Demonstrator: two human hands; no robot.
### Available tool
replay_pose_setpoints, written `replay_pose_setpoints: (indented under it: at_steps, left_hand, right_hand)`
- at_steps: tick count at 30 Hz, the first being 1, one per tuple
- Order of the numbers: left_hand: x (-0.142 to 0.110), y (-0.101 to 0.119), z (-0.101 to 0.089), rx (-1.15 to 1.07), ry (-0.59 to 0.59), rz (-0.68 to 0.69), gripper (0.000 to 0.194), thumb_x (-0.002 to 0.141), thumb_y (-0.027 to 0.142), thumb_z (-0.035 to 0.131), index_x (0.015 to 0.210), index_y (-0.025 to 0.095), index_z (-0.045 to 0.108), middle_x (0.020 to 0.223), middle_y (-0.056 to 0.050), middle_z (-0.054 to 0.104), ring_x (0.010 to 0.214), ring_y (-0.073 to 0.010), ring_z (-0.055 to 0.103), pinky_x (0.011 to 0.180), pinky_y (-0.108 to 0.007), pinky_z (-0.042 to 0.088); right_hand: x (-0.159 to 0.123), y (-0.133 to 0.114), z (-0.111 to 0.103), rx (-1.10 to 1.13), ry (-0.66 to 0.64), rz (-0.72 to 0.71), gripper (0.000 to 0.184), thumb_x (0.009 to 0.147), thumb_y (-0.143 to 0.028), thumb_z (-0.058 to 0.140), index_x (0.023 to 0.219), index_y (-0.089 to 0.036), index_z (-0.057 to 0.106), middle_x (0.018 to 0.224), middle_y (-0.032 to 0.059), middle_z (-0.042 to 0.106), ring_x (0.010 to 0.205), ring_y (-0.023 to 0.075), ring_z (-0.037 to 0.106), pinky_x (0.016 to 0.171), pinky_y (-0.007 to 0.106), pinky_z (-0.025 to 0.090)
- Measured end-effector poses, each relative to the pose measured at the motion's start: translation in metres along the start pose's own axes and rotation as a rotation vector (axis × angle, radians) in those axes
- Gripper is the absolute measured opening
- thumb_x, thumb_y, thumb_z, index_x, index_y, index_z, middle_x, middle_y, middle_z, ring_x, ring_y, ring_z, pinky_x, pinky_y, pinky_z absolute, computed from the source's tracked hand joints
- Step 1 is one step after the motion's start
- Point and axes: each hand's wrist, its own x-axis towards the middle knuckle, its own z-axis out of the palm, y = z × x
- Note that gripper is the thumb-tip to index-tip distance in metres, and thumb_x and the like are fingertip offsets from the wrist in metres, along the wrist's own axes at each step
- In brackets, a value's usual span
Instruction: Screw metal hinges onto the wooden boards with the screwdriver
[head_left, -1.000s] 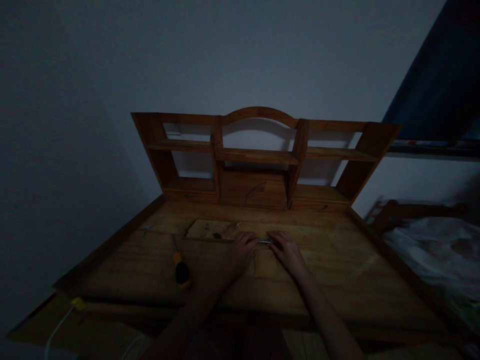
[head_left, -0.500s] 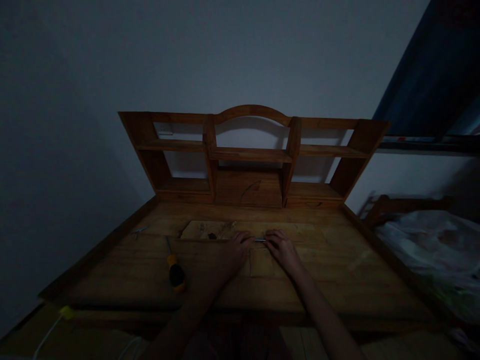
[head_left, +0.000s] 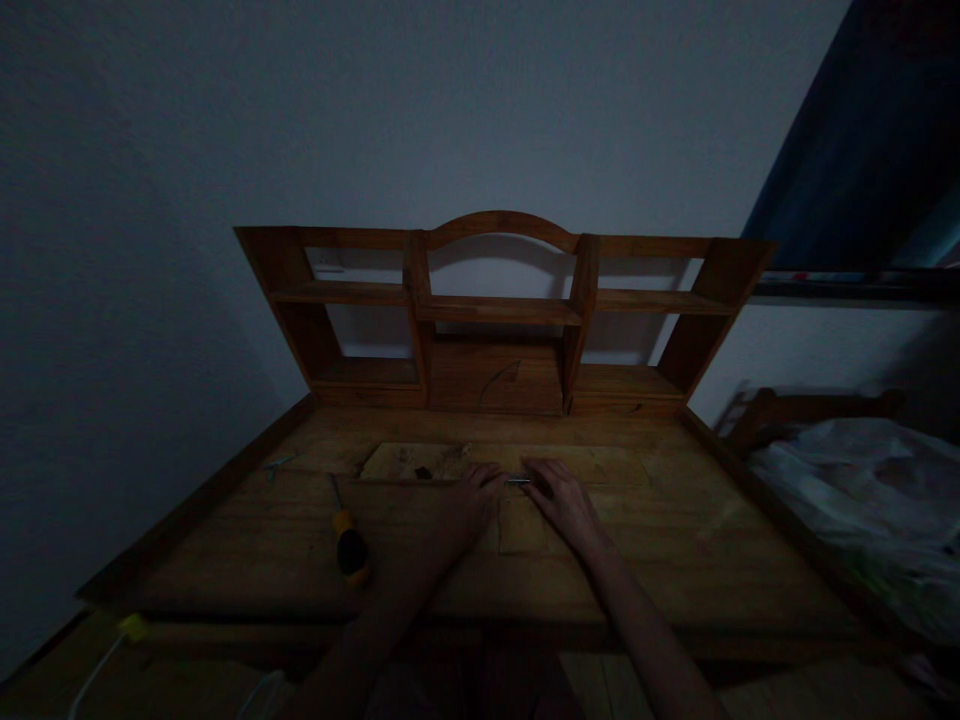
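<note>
In this dim light we can barely make out the thin metal rod (head_left: 517, 481), which spans the gap between two bare hands over the middle of the desk. The left hand (head_left: 472, 497) is curled nearly closed, fingertips pinched on one end; the right hand (head_left: 562, 498), likewise bent inward, pinches the other. Their fingers hide both ends, and we cannot tell whether the rod touches the wood. The forearms run off the bottom edge. We see a pale, square-edged patch (head_left: 523, 527) just below the rod, and a ragged-ended pale strip (head_left: 394, 460) beside the left hand. A yellow-and-black screwdriver (head_left: 349, 550) lies farther left, near small metal pieces (head_left: 280, 463) too blurred to identify. Behind, a wooden hutch (head_left: 499, 311) stands against a plain wall (head_left: 480, 110); rightward, a dark blue curtain (head_left: 832, 150) and crumpled plastic sheeting (head_left: 840, 470) are cut off.
</note>
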Motion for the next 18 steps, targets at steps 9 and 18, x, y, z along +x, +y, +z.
replay_pose_setpoints:
  at_steps: [9, 18]
  left_hand:
    - [0.0029, 0.0021, -0.0026, -0.023, -0.032, -0.020, 0.055, 0.082, 0.002, 0.045, 0.131, 0.023, 0.059, 0.134, -0.010, 0.056, 0.127, -0.0228, 0.048, 0.109, -0.043, 0.044]
    - [0.0007, -0.0005, -0.0013, -0.006, -0.017, -0.004, 0.053, 0.086, 0.004, 0.045, 0.133, 0.025, 0.057, 0.134, -0.009, 0.056, 0.125, -0.0220, 0.050, 0.108, -0.043, 0.045]
  right_hand:
    - [0.0002, -0.0098, -0.0015, -0.144, -0.064, -0.072, 0.036, 0.097, -0.025, 0.052, 0.132, -0.029, 0.060, 0.125, 0.0077, 0.061, 0.116, 0.0244, 0.055, 0.098, 0.041, 0.049]
    - [0.0024, -0.0091, 0.0014, -0.192, -0.080, -0.088, 0.029, 0.097, -0.023, 0.051, 0.120, -0.028, 0.068, 0.119, 0.0085, 0.063, 0.112, 0.0253, 0.055, 0.091, 0.041, 0.053]
